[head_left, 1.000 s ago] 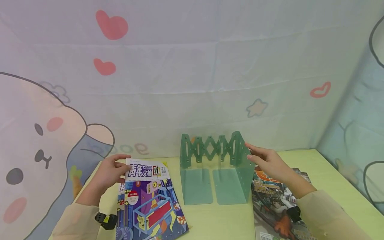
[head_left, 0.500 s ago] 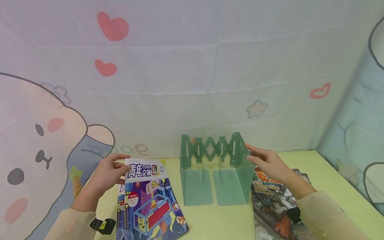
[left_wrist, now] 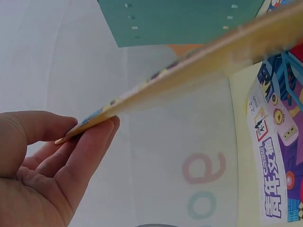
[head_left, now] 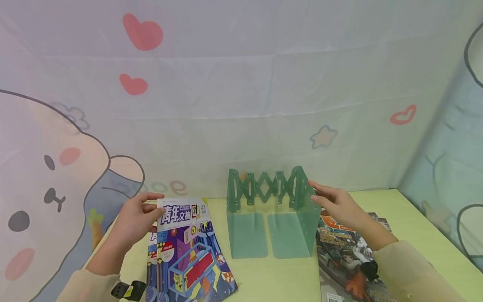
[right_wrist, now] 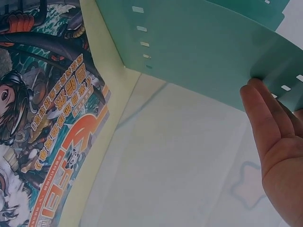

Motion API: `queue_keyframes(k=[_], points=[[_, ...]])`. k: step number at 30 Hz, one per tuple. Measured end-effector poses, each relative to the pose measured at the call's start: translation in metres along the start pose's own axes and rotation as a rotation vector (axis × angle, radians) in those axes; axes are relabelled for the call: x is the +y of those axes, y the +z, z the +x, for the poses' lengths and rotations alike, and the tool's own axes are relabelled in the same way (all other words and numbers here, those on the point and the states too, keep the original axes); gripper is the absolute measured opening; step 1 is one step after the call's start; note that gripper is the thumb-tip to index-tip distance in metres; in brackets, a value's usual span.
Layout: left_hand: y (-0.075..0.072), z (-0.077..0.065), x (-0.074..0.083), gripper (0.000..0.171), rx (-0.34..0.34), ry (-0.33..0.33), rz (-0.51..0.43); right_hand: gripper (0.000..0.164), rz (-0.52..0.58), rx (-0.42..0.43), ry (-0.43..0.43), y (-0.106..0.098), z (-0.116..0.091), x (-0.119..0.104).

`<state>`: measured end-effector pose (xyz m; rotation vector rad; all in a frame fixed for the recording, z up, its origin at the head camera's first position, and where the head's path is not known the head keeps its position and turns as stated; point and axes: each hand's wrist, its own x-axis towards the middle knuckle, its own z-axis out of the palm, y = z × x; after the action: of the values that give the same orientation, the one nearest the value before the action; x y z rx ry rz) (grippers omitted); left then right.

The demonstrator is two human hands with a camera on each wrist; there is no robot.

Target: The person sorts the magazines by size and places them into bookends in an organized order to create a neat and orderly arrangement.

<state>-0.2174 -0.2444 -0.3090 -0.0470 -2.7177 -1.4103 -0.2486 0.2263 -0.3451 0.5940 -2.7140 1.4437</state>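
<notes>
On my feed little has shifted in the last second: the left forearm has drifted slightly farther from the green bookend point(head_left: 249, 237), while the right hand point(head_left: 341, 205) has stayed against it. I'd judge the work is at a brief hold. The left hand point(head_left: 133, 220) pinches the edge of the upper magazine point(head_left: 192, 251), left of the bookend; the right's fingers lie fairly straight against the bookend's outer right side. The pinched magazine looks thin, its cover purple-blue under a white masthead, and slants above a lower magazine point(left_wrist: 267, 161). I can't tell if it's wholly clear. Darker magazines point(head_left: 336, 251) lie right of the bookend.
</notes>
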Motion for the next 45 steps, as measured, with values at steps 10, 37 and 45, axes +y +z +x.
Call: queue_keyframes(k=[10,37,45], points=[[0.002,-0.011,0.011,0.043,0.052,0.033,0.007,0.055,-0.026,0.008,-0.016,0.000,-0.001,-0.003],[0.003,-0.044,0.045,0.040,0.119,0.054,-0.039,0.050,-0.105,0.100,-0.030,0.010,0.001,0.000],[0.007,-0.054,0.053,0.039,0.141,0.066,-0.054,0.050,-0.094,0.098,-0.032,0.010,0.001,0.001]])
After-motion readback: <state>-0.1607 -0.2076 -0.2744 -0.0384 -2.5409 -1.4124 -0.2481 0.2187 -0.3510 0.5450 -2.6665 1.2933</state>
